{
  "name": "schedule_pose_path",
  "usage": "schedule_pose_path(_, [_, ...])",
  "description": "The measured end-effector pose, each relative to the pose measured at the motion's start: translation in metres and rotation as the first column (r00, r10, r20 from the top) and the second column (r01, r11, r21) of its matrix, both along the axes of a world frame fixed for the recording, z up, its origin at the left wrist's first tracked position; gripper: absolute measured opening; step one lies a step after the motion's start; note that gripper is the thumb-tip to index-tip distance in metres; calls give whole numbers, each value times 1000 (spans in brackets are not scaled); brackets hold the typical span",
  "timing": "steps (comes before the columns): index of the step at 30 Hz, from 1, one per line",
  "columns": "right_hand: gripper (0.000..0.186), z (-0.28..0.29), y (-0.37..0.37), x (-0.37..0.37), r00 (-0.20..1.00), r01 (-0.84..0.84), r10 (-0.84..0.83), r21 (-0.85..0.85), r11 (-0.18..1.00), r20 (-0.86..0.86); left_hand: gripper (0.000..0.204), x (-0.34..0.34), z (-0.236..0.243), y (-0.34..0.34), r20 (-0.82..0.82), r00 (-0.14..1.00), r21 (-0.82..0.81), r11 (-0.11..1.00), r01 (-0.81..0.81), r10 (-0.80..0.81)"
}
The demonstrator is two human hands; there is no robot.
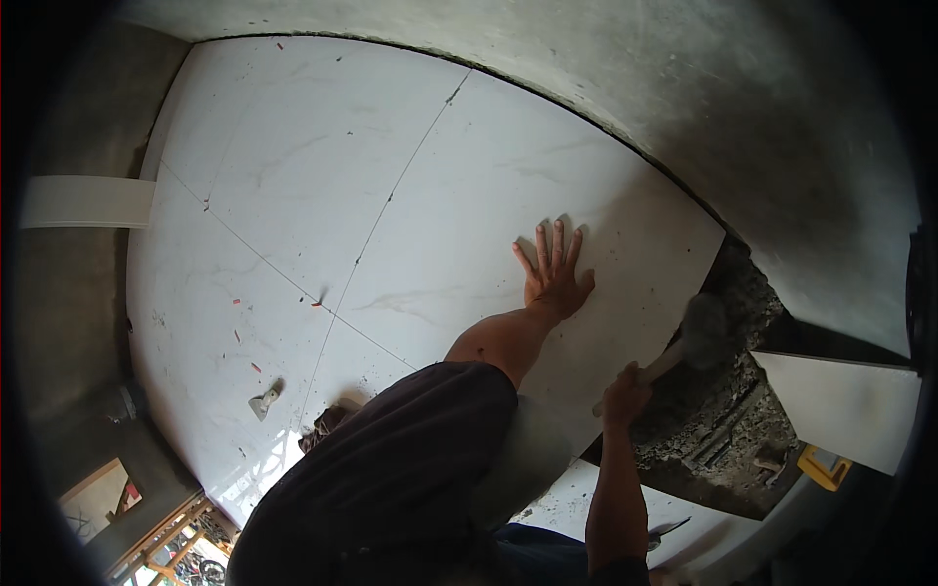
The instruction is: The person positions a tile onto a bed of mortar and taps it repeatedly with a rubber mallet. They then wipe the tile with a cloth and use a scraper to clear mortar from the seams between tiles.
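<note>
My left hand point(555, 278) lies flat with fingers spread on a large white marble-patterned tile point(606, 244) near the middle right. My right hand point(625, 396) grips the handle of a mallet point(703, 332), its dark grey head at the tile's right edge, over a rough, dark strip of exposed bedding point(713, 439). Thin joint lines cross the tiles to the left, with small red bits scattered on them. A scraper point(264, 402) with a pale blade lies at the lower left, near a crumpled brown cloth point(322, 430).
A grey plastered wall point(703, 107) bounds the tiles at the top and right. A loose white tile piece point(845, 405) sits at the right beside a yellow tool point(824, 469). A pale board point(83, 200) is at the left wall; an opening with wooden framing point(166, 547) shows lower left.
</note>
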State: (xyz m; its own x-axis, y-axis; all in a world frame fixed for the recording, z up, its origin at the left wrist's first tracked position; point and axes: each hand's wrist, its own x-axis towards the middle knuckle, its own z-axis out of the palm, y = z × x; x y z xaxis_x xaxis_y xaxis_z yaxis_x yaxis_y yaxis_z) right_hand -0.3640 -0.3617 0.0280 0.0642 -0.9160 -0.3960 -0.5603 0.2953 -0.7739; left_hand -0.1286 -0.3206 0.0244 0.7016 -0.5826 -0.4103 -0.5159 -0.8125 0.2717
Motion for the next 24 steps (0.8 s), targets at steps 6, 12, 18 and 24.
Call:
schedule_pose_path(6, [37, 17, 0, 12, 997, -76, 78, 144, 987, -6, 76, 7, -3, -2, -40, 999, -28, 1000, 4, -5])
schedule_pose_path(12, [37, -21, 1, -6, 958, -224, 243, 130, 966, -155, 79, 28, -7, -3, -6, 997, -102, 992, 77, -78])
schedule_pose_path(18, [31, -30, 18, -44, 863, -385, 414, 151, 910, -290, 86, 189, -39, 6, 289, 915, -187, 954, -234, 281])
schedule_pose_path(24, [27, 6, 49, -25, 983, -35, 99, 375, 926, -152, 93, 317, -42, -28, 296, 607, -159, 665, -730, 738])
